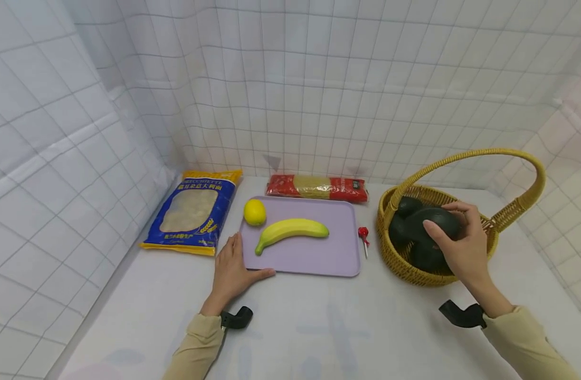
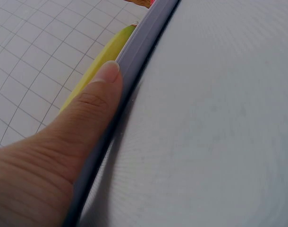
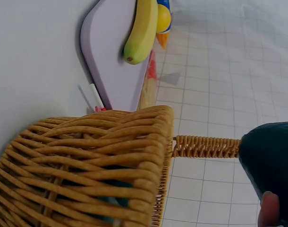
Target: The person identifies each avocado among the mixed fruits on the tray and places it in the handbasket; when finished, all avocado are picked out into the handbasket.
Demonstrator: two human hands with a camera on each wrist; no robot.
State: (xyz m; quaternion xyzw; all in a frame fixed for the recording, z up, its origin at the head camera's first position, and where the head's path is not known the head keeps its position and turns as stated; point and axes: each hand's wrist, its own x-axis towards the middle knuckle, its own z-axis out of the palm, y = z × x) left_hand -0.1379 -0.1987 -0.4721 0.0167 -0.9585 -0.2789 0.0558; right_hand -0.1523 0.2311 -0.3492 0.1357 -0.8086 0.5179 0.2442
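Note:
My right hand (image 1: 468, 250) grips a dark green avocado (image 1: 435, 224), thumb on the near side and fingers on the far side. It is above the wicker basket (image 1: 399, 269), where more dark avocados (image 1: 428, 257) lie. In the right wrist view the held avocado (image 3: 271, 158) is up past the basket rim, with only one fingertip showing. My left hand (image 1: 233, 272) rests at the near left corner of a lilac tray (image 1: 314, 258), fingers along its left side and thumb (image 2: 94, 97) along the front edge. On that tray lie a banana (image 1: 292, 229) and a lemon (image 1: 255, 212).
A blue and yellow pasta bag (image 1: 190, 211) lies left of the tray. Behind the tray is a red noodle packet (image 1: 318, 187). A red lollipop (image 1: 363, 233) sits between tray and basket. The basket's tall handle (image 1: 470, 154) arches over it.

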